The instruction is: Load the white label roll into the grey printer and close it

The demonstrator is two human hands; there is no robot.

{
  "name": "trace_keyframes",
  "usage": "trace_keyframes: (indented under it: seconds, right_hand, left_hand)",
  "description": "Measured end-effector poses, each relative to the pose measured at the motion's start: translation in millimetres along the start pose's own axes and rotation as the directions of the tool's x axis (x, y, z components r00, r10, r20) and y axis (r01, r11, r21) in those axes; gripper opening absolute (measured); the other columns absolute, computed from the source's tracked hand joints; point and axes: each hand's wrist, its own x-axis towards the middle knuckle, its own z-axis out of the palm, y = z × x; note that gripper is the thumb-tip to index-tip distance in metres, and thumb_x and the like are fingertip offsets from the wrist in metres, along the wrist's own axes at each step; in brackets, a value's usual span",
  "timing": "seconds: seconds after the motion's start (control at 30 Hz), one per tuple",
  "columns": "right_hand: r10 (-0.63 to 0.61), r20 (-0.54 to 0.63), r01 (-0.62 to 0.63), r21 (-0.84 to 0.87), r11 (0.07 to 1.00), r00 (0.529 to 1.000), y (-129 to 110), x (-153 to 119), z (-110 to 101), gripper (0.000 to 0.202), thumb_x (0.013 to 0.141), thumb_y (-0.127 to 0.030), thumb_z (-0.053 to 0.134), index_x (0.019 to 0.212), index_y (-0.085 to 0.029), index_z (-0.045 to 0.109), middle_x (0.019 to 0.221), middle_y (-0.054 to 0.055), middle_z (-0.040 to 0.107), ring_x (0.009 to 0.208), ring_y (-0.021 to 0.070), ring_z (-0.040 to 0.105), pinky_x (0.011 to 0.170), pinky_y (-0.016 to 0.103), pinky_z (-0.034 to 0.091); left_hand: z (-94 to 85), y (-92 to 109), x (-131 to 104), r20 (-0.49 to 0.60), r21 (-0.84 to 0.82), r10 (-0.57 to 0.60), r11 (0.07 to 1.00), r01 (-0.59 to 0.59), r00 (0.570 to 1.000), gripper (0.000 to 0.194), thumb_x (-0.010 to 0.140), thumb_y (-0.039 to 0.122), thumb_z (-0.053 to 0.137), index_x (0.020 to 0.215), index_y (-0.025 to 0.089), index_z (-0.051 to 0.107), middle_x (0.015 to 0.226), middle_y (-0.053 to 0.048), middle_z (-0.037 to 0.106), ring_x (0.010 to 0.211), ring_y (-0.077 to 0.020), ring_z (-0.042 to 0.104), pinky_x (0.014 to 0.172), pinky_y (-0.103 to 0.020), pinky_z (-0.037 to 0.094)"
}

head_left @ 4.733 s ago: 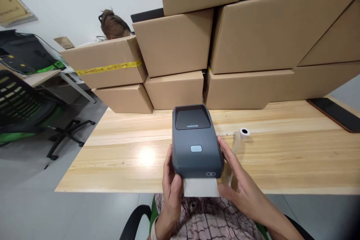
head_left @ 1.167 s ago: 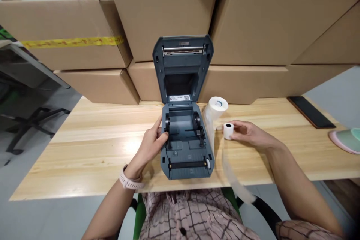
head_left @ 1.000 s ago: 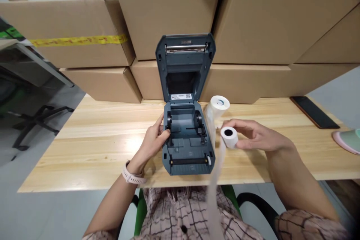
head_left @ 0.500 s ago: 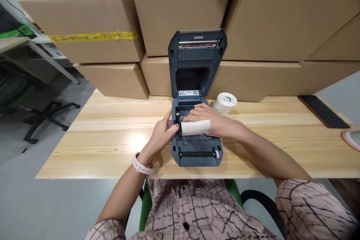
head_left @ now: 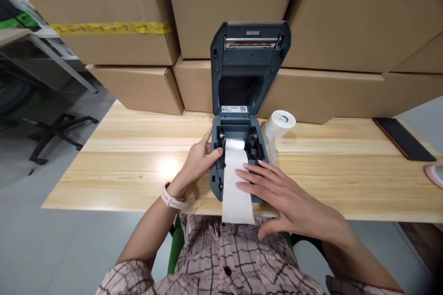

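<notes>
A dark grey label printer (head_left: 217,184) stands on the table with its lid (head_left: 251,62) raised. Inside it lies a small white paper roll (head_left: 235,144), whose strip (head_left: 237,193) runs over the printer's front edge. My left hand (head_left: 200,162) grips the printer's left side, thumb on the inner rim and fingers against the outside. Spread above the right part of the strip, my right hand (head_left: 277,189) has its fingertips at the paper; whether they press on it is unclear.
A white roll (head_left: 283,122) with clear wrapping stands right of the printer. A dark phone-like device (head_left: 403,139) lies farther right on the wooden table (head_left: 328,147). Cardboard boxes (head_left: 231,4) line the back. An office chair (head_left: 57,136) is at the left.
The paper strip now extends forward over the printer's front. My right hand has moved toward me and spread its fingers, uncovering the roll inside. My left hand stays at the printer's side.
</notes>
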Motion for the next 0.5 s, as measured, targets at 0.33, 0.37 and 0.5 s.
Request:
trace_keyframes:
  seconds: [0.33,0.37,0.5]
  right_hand:
    - [-0.001,-0.452,0.043,0.082,0.996,0.892,5.0,-0.5,34.2,0.026,0.100,-0.018,0.059,0.123,-0.026,0.070,0.120,0.005,0.080,0.121,0.0220,0.072,0.115,0.052,0.050]
    - [0.004,-0.458,0.046,0.098,0.994,0.889,6.2,-2.5,34.5,0.028,0.099,-0.017,0.061,0.124,-0.026,0.070,0.121,0.005,0.080,0.122,0.0220,0.072,0.115,0.052,0.050]
    - [0.046,-0.457,0.028,0.153,0.988,0.888,7.2,-9.5,35.2,0.040,0.098,-0.014,0.061,0.133,-0.031,0.068,0.127,0.004,0.078,0.125,0.0235,0.071,0.117,0.055,0.048]
  left_hand:
    - [-0.1,-5.3,1.9,0.014,-0.039,0.003,0.999,-0.003,1.000,0.085,0.091,0.045,0.066,0.164,0.016,0.034,0.065,0.008,0.043,0.061,-0.0121,0.039,0.060,-0.025,0.028]
    - [-0.1,-5.3,1.9,0.013,-0.043,0.003,0.999,-0.002,1.000,0.086,0.091,0.046,0.067,0.164,0.016,0.034,0.066,0.007,0.044,0.061,-0.0121,0.039,0.060,-0.025,0.029]
    - [0.1,-4.7,1.5,0.012,-0.040,0.001,0.999,-0.001,1.000,0.087,0.090,0.051,0.068,0.164,0.018,0.035,0.065,0.007,0.043,0.062,-0.0120,0.038,0.060,-0.025,0.028]
